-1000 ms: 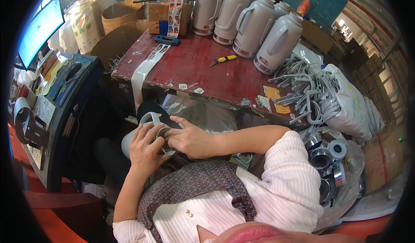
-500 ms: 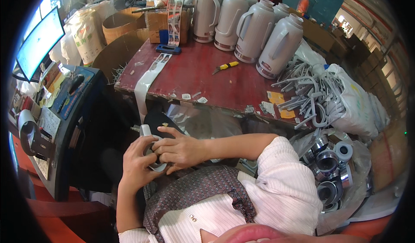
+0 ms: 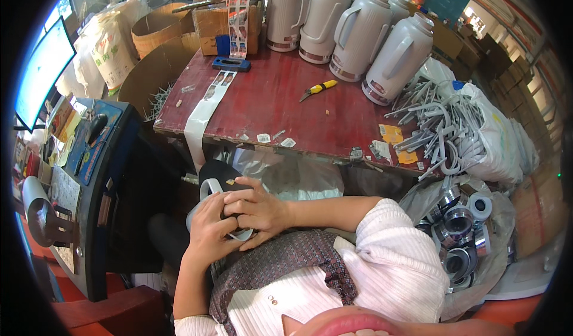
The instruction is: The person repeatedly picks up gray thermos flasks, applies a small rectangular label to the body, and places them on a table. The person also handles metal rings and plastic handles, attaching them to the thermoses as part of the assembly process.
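A dark red table fills the middle of a crowded workshop. White thermos jugs stand along its far edge, a yellow-handled cutter lies near its centre, and a strip of labels hangs over its near left edge. Below the near edge, in the person's lap, the left hand and right hand close together around a grey round flask part with a black top, fingers curled and pressing on it.
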Action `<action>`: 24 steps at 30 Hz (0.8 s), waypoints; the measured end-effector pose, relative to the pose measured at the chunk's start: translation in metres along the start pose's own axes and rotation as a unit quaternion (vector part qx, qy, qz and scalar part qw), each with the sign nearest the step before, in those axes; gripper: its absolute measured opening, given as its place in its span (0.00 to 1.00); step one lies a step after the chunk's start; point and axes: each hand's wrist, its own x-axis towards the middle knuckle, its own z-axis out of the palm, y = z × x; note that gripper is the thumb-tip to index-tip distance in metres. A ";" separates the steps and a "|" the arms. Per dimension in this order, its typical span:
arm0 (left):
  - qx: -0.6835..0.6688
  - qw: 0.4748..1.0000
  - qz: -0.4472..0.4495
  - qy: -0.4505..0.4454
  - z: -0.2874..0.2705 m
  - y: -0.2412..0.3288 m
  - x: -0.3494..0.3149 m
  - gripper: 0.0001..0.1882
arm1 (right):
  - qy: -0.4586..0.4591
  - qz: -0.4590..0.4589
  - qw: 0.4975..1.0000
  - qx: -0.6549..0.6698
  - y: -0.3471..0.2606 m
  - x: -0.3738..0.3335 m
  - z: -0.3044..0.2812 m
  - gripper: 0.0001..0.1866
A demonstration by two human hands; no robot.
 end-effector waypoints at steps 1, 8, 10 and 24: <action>0.009 1.000 0.009 -0.003 0.000 -0.003 0.003 0.17 | -0.005 -0.001 1.000 -0.017 0.002 0.004 -0.003 0.27; -0.058 0.991 -0.094 0.077 -0.093 -0.041 -0.047 0.17 | -0.087 0.031 0.983 -0.157 0.010 0.055 -0.052 0.34; -0.066 0.948 -0.122 0.288 -0.140 -0.051 -0.080 0.19 | -0.094 0.047 0.992 -0.075 0.020 0.058 -0.049 0.38; 0.623 0.573 -0.210 0.489 -0.355 -0.159 -0.231 0.32 | -0.038 0.317 0.785 0.532 0.142 0.270 0.063 0.28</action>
